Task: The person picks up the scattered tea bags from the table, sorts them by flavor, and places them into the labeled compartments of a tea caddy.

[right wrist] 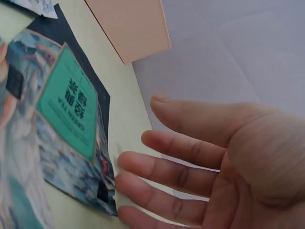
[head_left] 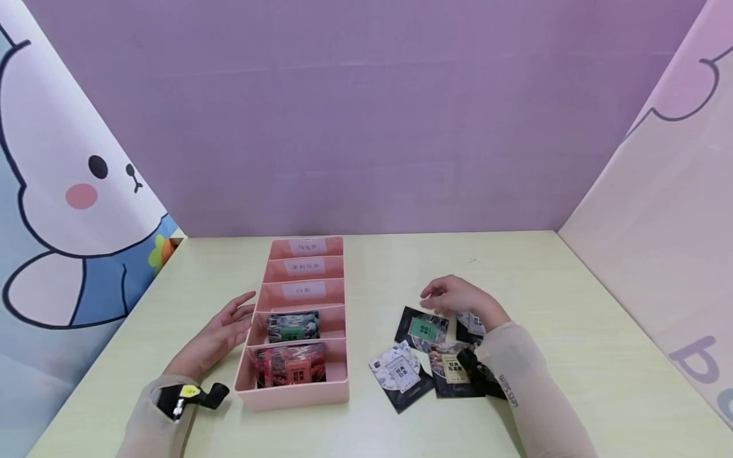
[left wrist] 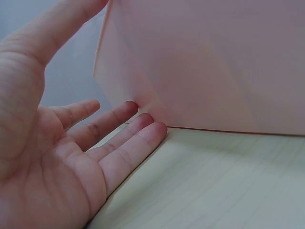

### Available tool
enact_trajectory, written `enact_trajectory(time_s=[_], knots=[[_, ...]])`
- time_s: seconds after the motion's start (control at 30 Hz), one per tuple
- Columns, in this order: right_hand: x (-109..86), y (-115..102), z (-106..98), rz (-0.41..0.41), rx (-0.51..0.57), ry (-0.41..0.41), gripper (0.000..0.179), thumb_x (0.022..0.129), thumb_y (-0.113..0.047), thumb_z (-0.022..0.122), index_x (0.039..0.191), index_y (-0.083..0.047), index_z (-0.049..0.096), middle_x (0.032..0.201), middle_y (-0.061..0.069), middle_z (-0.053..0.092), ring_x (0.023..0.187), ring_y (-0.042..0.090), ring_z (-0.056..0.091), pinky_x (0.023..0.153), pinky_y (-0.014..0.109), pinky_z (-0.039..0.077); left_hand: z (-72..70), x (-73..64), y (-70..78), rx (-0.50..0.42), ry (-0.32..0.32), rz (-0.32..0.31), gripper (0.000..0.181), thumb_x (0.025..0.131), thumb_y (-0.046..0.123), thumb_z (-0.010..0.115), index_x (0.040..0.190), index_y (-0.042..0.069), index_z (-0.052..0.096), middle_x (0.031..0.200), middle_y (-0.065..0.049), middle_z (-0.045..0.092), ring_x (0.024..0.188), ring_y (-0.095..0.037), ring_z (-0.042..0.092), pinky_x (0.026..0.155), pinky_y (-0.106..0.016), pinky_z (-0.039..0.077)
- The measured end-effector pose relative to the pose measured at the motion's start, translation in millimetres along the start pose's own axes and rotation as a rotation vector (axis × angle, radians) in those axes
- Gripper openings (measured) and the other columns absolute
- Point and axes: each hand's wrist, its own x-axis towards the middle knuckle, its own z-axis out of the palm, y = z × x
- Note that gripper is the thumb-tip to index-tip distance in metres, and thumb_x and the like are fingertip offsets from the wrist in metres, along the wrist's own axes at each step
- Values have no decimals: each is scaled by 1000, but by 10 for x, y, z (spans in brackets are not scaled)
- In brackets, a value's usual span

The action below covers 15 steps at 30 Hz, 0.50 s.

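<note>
A long pink divided box (head_left: 292, 399) stands left of the table's middle. My left hand (head_left: 214, 337) is against its left side, fingers extended, with fingertips (left wrist: 155, 131) at the wall near the bottom in the left wrist view. Red tea packets (head_left: 290, 367) lie in the nearest compartment, and dark packets with a green label (head_left: 293, 327) in the one behind. My right hand (head_left: 460, 297) hovers, holding nothing, by a green tea packet (head_left: 422, 329); in the right wrist view its fingers are loosely bent. Around it lie a white-labelled packet (head_left: 403, 374), a yellow-labelled packet (head_left: 449, 369) and a partly hidden packet (head_left: 471, 323).
The three far compartments carry white paper labels (head_left: 304, 290) with writing. Behind the pale wooden table (head_left: 395, 261) rises a purple backdrop (head_left: 366, 140). Printed cartoon panels (head_left: 80, 152) flank both sides. Each wrist wears a black camera strap (head_left: 182, 397).
</note>
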Motion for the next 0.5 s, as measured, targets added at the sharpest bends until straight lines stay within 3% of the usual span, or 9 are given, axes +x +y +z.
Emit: enact_trajectory(time_s=[0.23, 0.5], knots=[[-25, 37, -14, 45, -66, -14, 23, 95, -16, 68, 109, 2, 66, 67, 3, 53, 53, 14, 39, 55, 31, 41, 1, 7, -6, 5, 6, -2, 74, 104, 22, 52, 159, 10, 5, 157, -27, 20, 116, 1, 54, 97, -22, 47], [6, 30, 47, 54, -192, -26, 31, 82, -15, 82, 104, -2, 64, 72, 3, 54, 55, 14, 40, 55, 30, 38, 3, -17, 23, 23, 8, -25, 74, 104, 23, 52, 160, 13, 6, 159, -25, 19, 118, -2, 51, 96, -21, 47]])
